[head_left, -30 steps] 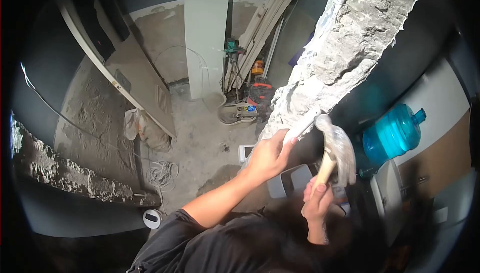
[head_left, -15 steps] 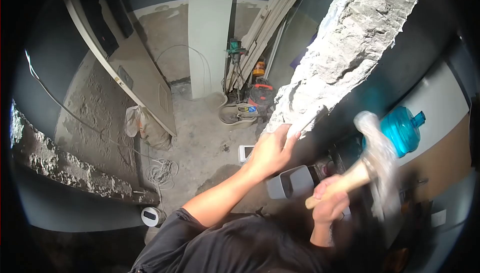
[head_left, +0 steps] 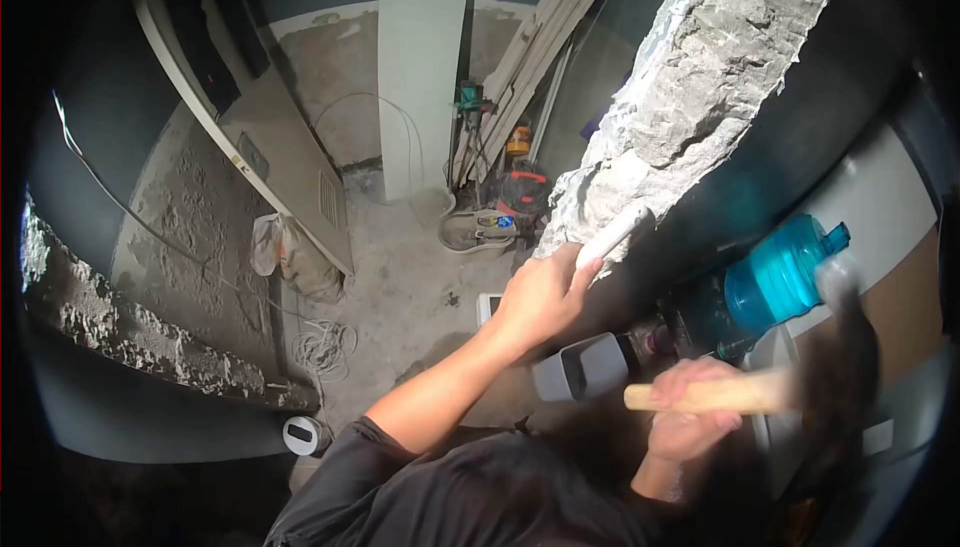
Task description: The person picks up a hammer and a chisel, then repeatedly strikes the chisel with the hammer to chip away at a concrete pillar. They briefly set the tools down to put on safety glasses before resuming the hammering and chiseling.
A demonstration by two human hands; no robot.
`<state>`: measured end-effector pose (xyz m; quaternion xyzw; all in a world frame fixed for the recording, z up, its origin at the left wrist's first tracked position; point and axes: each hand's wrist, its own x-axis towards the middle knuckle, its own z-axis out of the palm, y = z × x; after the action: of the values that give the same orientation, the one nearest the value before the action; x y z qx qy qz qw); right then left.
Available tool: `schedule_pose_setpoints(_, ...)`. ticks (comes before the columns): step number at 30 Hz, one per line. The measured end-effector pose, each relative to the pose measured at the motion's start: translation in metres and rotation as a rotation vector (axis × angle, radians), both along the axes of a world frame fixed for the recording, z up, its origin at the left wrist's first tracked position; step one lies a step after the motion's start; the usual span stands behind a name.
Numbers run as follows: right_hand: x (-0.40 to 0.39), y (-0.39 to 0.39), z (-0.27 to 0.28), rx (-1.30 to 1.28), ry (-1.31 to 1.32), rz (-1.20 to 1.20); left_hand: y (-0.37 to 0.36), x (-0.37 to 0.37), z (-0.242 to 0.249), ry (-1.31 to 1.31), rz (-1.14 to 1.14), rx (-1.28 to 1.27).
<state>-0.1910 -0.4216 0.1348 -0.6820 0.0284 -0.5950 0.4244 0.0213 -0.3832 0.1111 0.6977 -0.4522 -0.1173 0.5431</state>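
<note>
From where I stand, the pale bar (head_left: 612, 235) sits in the person's left hand (head_left: 540, 297), the fingers and thumb wrapped round its lower end while the rest pokes out past them, up and to the right. It lies over the bottom of a rough, broken wall edge (head_left: 715, 87), all torn plaster and chipped masonry; I can't tell whether its far tip touches the wall, and the lower end is hidden by the grip.

The right hand (head_left: 692, 412) is clenched round the wooden handle of a hammer (head_left: 755, 394), lower down and off to the person's right. The butt of the handle juts out on the side nearer the left hand, and the head is a dark blur on the far side, well apart from the bar. So the two hands are apart, with each tool in its own fist.

Beneath and between them I see a grey bin (head_left: 585, 367) on the floor (head_left: 400, 247). Just beside the blurred hammer head, a blue water bottle (head_left: 775, 282) lies tilted. Away to the left, a coil of pale cable (head_left: 325, 349) rests on the floor, near a white tub (head_left: 303, 435).
</note>
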Motion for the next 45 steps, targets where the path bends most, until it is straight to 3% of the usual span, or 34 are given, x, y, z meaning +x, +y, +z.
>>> schedule_pose_setpoints(2, 0.006, 0.001, -0.002, 0.006, -0.137, 0.102, 0.001, 0.0, 0.004, 0.013, -0.009, -0.001)
schedule_pose_setpoints(4, 0.001, -0.026, -0.036, -0.436, 0.344, -0.424, 0.0, 0.001, 0.004, 0.023, -0.014, 0.001)
schedule_pose_setpoints(5, 0.003, -0.031, -0.075, -0.084, 0.414, -0.376, 0.001, 0.001, 0.004, 0.032, -0.016, 0.003)
schedule_pose_setpoints(6, 0.013, -0.027, -0.061, 0.435, 0.643, -0.171, 0.0, 0.0, 0.0, 0.034, -0.014, 0.0)
schedule_pose_setpoints(8, 0.007, -0.013, -0.046, 0.669, 0.56, -0.132, -0.002, 0.001, -0.004, 0.0, 0.004, -0.025)
schedule_pose_setpoints(10, 0.006, -0.006, -0.04, 0.632, 0.447, -0.181, 0.0, 0.001, -0.001, 0.0, -0.003, 0.006)
schedule_pose_setpoints(16, 0.007, -0.002, -0.017, 0.036, -0.007, -0.03, -0.001, -0.001, -0.002, 0.031, -0.007, 0.015)
schedule_pose_setpoints(18, 0.012, -0.02, -0.048, -0.168, 0.229, -0.3, -0.001, -0.001, -0.003, 0.038, -0.008, 0.013)
schedule_pose_setpoints(19, 0.009, -0.016, -0.058, 0.057, 0.514, -0.326, -0.003, -0.002, -0.006, 0.044, 0.003, -0.023)
schedule_pose_setpoints(20, 0.012, -0.024, -0.063, 0.356, 0.67, -0.203, -0.003, -0.003, -0.007, 0.049, 0.016, -0.059)
schedule_pose_setpoints(23, 0.007, -0.014, -0.041, 0.669, 0.499, -0.174, -0.003, -0.002, -0.005, 0.015, 0.024, 0.017)
schedule_pose_setpoints(27, 0.006, -0.008, -0.02, 0.126, 0.098, -0.142, -0.003, -0.002, -0.002, -0.012, 0.035, 0.021)
schedule_pose_setpoints(28, 0.007, -0.012, -0.018, 0.057, -0.036, -0.011, -0.003, -0.002, -0.001, -0.011, 0.031, 0.01)
schedule_pose_setpoints(30, 0.018, -0.024, -0.03, -0.184, 0.043, -0.202, -0.003, -0.001, -0.001, -0.01, 0.022, 0.002)
schedule_pose_setpoints(33, 0.015, -0.039, -0.072, 0.451, 0.622, -0.127, -0.002, -0.002, -0.003, -0.004, 0.021, 0.004)
schedule_pose_setpoints(36, 0.011, -0.034, -0.04, 0.52, 0.525, -0.16, -0.004, 0.0, -0.006, -0.013, 0.045, -0.041)
schedule_pose_setpoints(38, 0.004, -0.028, -0.029, 0.445, 0.274, -0.032, -0.004, 0.001, -0.004, -0.047, 0.041, 0.003)
schedule_pose_setpoints(40, 0.011, -0.02, -0.009, 0.094, 0.03, -0.036, -0.003, 0.0, -0.003, -0.044, 0.046, 0.013)
schedule_pose_setpoints(41, 0.014, -0.017, -0.006, 0.077, -0.156, 0.025, -0.003, -0.001, -0.003, -0.043, 0.051, 0.022)
schedule_pose_setpoints(42, 0.013, -0.011, -0.004, 0.082, -0.18, 0.041, -0.003, 0.0, -0.002, -0.044, 0.053, 0.023)
schedule_pose_setpoints(44, 0.013, -0.035, -0.035, -0.216, 0.031, -0.276, -0.003, 0.0, -0.002, -0.024, 0.041, -0.002)
schedule_pose_setpoints(45, 0.019, -0.03, -0.047, -0.068, 0.183, -0.246, -0.003, 0.0, -0.002, -0.024, 0.041, -0.003)
